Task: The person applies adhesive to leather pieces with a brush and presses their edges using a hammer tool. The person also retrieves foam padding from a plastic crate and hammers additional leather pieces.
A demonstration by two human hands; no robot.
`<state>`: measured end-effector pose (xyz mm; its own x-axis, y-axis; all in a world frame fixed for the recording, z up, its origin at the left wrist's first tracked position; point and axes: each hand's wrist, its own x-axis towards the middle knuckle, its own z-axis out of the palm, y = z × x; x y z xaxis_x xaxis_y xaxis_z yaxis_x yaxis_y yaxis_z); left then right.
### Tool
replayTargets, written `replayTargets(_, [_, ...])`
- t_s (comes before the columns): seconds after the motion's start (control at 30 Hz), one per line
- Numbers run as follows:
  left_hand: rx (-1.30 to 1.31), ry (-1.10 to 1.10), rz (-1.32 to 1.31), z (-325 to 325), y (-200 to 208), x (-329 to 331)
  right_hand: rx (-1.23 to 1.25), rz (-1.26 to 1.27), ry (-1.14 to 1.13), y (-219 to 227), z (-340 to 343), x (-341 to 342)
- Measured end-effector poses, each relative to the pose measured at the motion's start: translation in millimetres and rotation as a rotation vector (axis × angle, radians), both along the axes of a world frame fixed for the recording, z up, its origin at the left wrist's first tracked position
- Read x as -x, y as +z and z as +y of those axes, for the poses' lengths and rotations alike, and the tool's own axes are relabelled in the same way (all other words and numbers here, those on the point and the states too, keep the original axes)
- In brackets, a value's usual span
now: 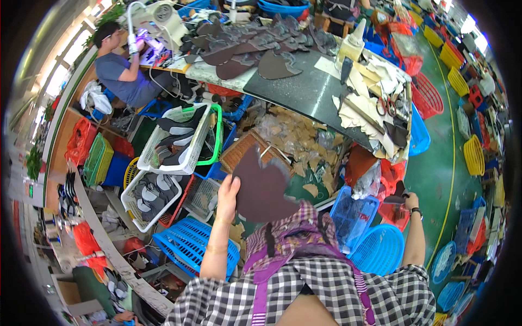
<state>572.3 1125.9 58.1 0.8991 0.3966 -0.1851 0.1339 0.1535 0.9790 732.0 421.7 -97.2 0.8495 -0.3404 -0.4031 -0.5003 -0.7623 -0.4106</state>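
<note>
My left hand [228, 191] pinches the left edge of a large dark brown cut piece [262, 187], a flat sheet with a notched outline, held in front of my apron [296, 231]. Out to the right, my right hand [411, 200] is closed on a small dark scrap [398, 193], above red plastic bags [392, 176]. Similar brown pieces with ragged grey edges [277, 65] lie overlapping on the workbench [299, 87] ahead. Pale offcuts [359, 117], scissors [381, 106] and a cream glue bottle [352, 46] crowd the bench's right end.
Beneath the bench, tan scraps [304, 136] cover the floor. White baskets [142, 162] of shoe parts stand left, near a blue basket [190, 244]. Blue baskets [380, 247] sit close on my right. At far left, a person [122, 70] sits at a lit machine.
</note>
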Motion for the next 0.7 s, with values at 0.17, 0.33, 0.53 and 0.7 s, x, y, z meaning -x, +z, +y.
replayTargets(0.17, [0.331, -0.108, -0.133, 19.1, -20.5, -127.0, -0.103, -0.074, -0.136, 34.3, -11.4, -17.4])
replayTargets(0.33, [0.454, -0.148, -0.177, -0.9, -32.6, -236.5, -0.160, -0.030, -0.164, 34.8, -71.5, -56.7])
replayTargets(0.53, [0.471, -0.164, -0.157, -7.1, -61.0, -321.2, 0.444, 0.070, 0.138, 83.6, -83.4, -128.7])
replayTargets(0.7, [0.400, -0.118, -0.149, 4.8, -53.4, -393.5, 0.156, -0.125, -0.006, 127.6, -17.1, -210.4])
